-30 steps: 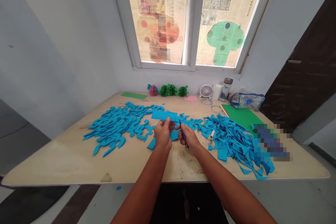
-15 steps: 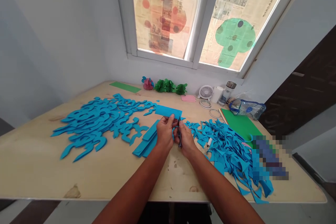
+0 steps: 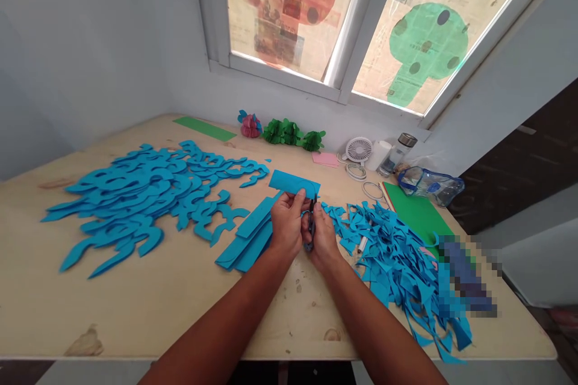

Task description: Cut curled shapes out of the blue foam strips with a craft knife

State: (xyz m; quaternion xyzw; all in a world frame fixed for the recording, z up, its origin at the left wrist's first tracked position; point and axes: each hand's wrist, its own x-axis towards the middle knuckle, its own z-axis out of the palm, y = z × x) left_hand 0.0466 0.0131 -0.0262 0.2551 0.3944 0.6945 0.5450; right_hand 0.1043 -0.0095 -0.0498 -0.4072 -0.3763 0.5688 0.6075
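Between thumb and fingers, my left hand [image 3: 288, 219] pinches a blue paper strip [image 3: 293, 181] with a drawn curved line. My right hand [image 3: 324, 237] grips dark scissors [image 3: 311, 225], whose blades point up at the strip's right end. Just left of my left hand lies a stack of folded blue paper strips [image 3: 250, 237]. A large pile of wavy blue cutouts [image 3: 135, 183] spreads across the left of the table. Blue paper scraps [image 3: 397, 258] are heaped to the right of my right hand.
Green paper flowers [image 3: 289, 132] and a pink one [image 3: 250, 125] stand by the wall. A small fan [image 3: 359, 149], tape rolls [image 3: 356, 172], a glass bottle [image 3: 397, 155] and a clear pouch [image 3: 431, 183] sit back right, beside green paper [image 3: 415, 210]. A white marker [image 3: 362, 245] lies among the scraps.
The blue strip has tilted and its drawn curve shows more, with the scissors at its right end. Its right-end scrap no longer sticks out. The camera view has shifted slightly.
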